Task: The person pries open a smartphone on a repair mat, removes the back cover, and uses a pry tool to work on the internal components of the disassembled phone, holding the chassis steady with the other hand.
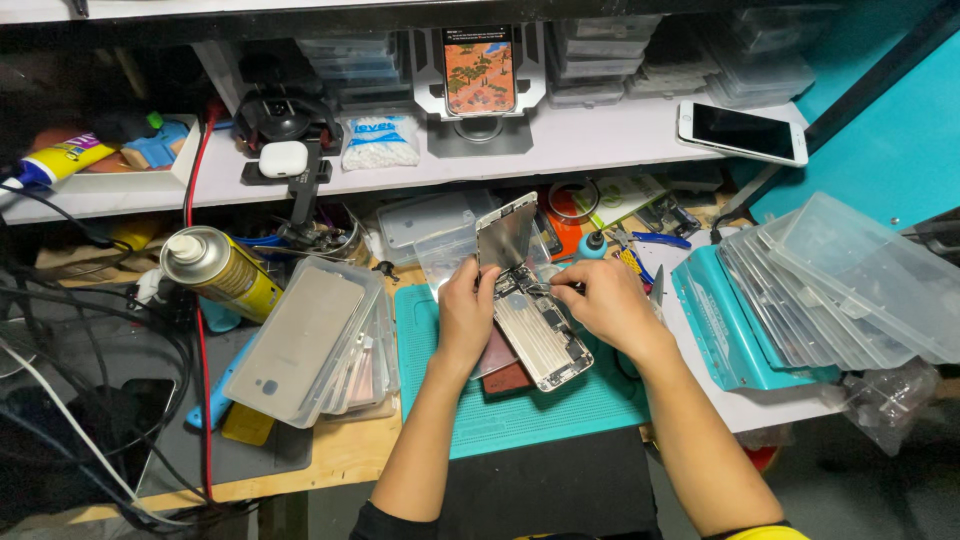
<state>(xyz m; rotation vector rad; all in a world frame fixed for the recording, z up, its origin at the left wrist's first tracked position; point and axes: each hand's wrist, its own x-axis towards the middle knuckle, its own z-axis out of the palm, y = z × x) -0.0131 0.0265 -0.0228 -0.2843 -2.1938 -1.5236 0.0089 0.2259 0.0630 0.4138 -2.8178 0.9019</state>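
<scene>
An opened smartphone (543, 345) lies over a teal work mat (540, 410), its insides exposed and its screen panel (506, 233) tilted up at the far end. My left hand (465, 315) grips the phone's left edge. My right hand (605, 300) pinches thin tweezers (548, 288) whose tips point at the phone's upper inside. A dark reddish flat piece (505, 372) lies under the phone.
Left of the mat stand a box of phone back covers (310, 340) and a yellow spray can (215, 268). Stacked clear plastic cases (850, 285) on a teal box sit right. A shelf holds a lit phone on a stand (479, 70), a white phone (742, 132) and an earbud case (283, 158). Cables crowd the left.
</scene>
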